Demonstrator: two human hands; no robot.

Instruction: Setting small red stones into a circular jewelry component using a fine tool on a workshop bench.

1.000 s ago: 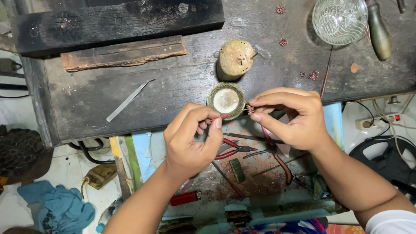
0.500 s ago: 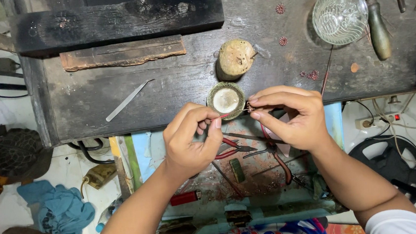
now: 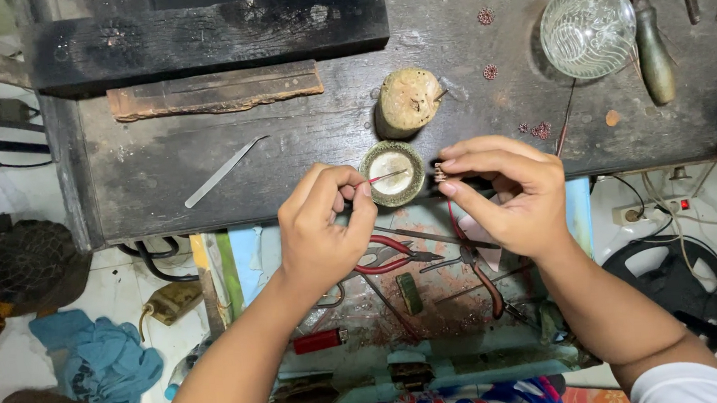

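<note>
Copper piece (image 3: 439,172) blurred, right hand (image 3: 507,198) pinching

Even, soft daylight; scene bright, no hard shadows. Dark tabletop (image 3: 303,146) above the hands stays matte; mild glare on glass bowl (image 3: 588,28), upper right of hands. Focus sharp centrally; slight wide-angle bending at frame edges.

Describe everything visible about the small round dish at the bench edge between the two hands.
The small round dish is shallow, with a dull greenish metal-looking rim and a pale, whitish inside. It sits upright on the dark workbench, at its front edge, below a tan stump-like block. A thin wire from the left hand reaches over it.
</note>
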